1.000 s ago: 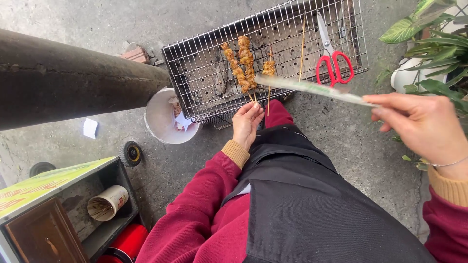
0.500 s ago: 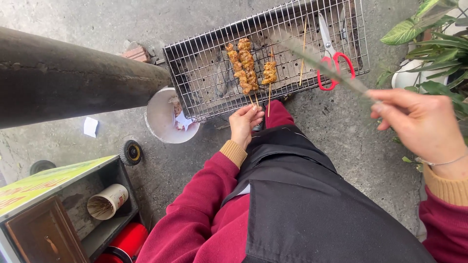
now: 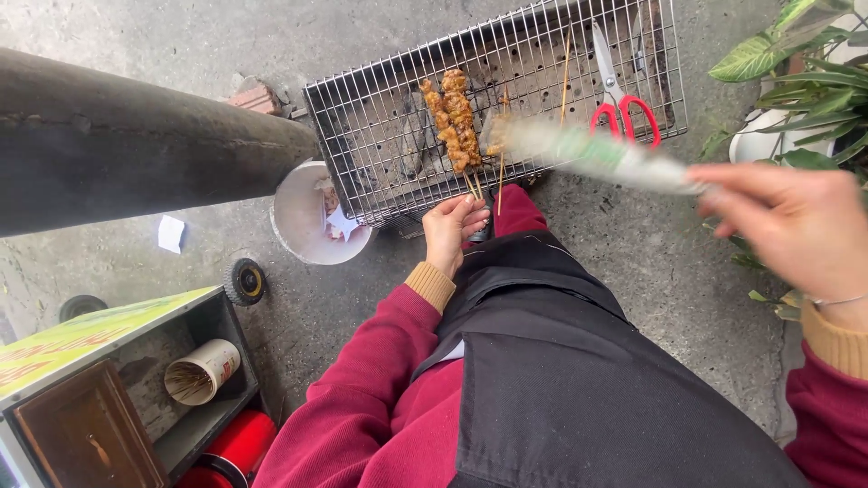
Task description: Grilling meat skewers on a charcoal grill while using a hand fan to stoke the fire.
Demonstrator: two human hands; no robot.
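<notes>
A wire-mesh grill (image 3: 380, 136) stands on the concrete ground with several meat skewers (image 3: 452, 122) lying on it. My left hand (image 3: 455, 230) is at the grill's near edge, fingers curled around the skewers' stick ends. My right hand (image 3: 796, 230) is raised at the right, gripping a flat pale fan-like thing (image 3: 597, 155) with green marks; it is motion-blurred and reaches over the grill's near side. Red-handled scissors (image 3: 624, 104) lie on the mesh at the right, beside a bare wooden stick (image 3: 565, 63).
A thick dark pipe (image 3: 136, 149) crosses the upper left. A white bowl (image 3: 312, 217) sits by the grill's near left corner. A box with a cup of sticks (image 3: 203, 370) and a red canister (image 3: 240, 443) is bottom left. Potted plants (image 3: 805, 81) stand right.
My right hand has swung the fan-like thing back and forth over the grill; it now sits lower and blurred. My left hand stays at the skewer ends.
</notes>
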